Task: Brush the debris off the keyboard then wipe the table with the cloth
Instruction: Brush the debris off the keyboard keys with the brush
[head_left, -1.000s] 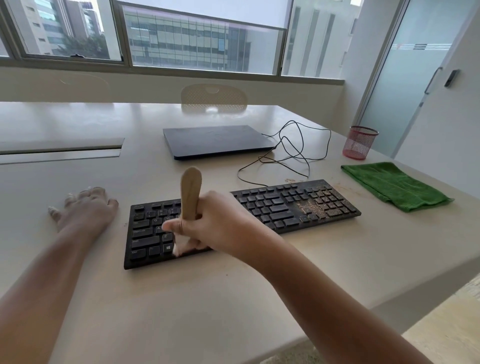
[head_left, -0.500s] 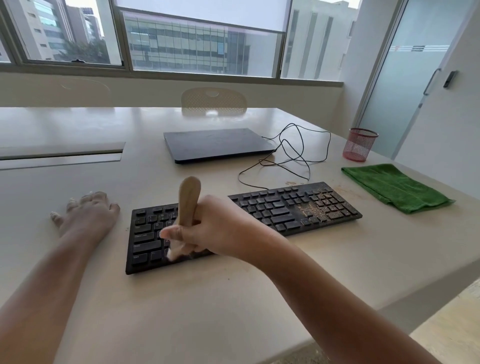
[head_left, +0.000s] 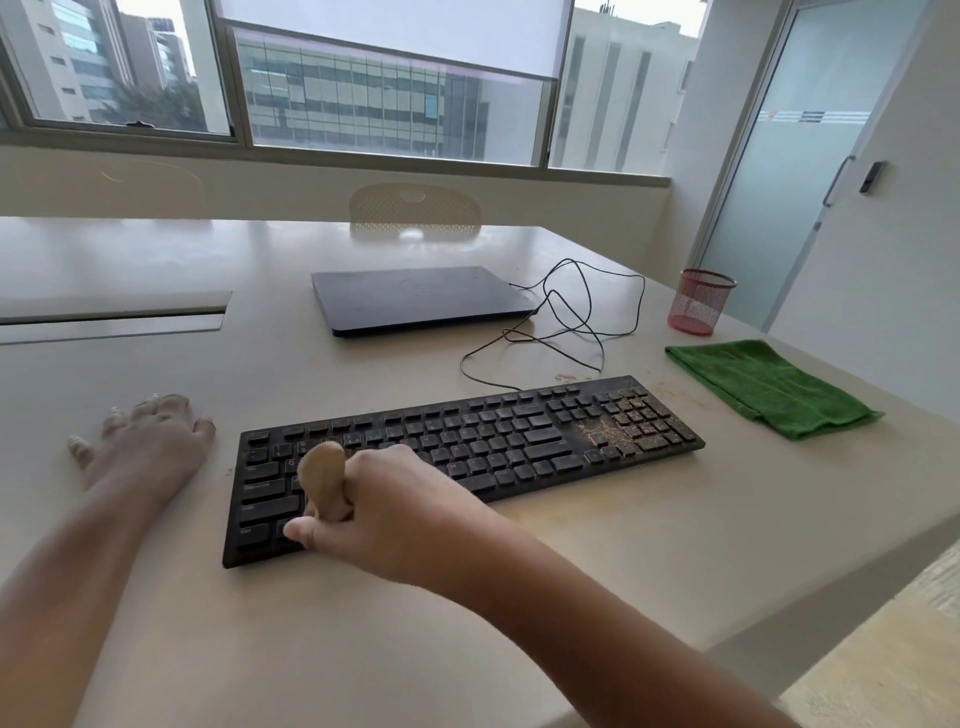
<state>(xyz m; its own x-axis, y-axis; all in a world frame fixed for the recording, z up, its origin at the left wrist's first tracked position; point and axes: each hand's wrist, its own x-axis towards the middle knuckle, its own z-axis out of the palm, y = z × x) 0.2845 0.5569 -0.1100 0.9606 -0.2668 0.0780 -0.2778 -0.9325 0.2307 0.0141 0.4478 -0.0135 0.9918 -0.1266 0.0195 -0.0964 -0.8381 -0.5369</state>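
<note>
Beige table (head_left: 597, 582), glossy, under wide windows (head_left: 363, 98); frosted glass door (head_left: 800, 171) at right. Black keyboard (head_left: 509, 441) near front edge, brown debris (head_left: 618, 426) on right-hand keys. Right hand (head_left: 384, 512) clamped round wooden brush (head_left: 323, 480) over left-hand keys. Left hand (head_left: 140, 441) flat, fingers spread, beside keyboard's left end. Green cloth (head_left: 769, 387) by right edge.

No text is legible; the keyboard (head_left: 467, 452) key legends are too blurred.
</note>
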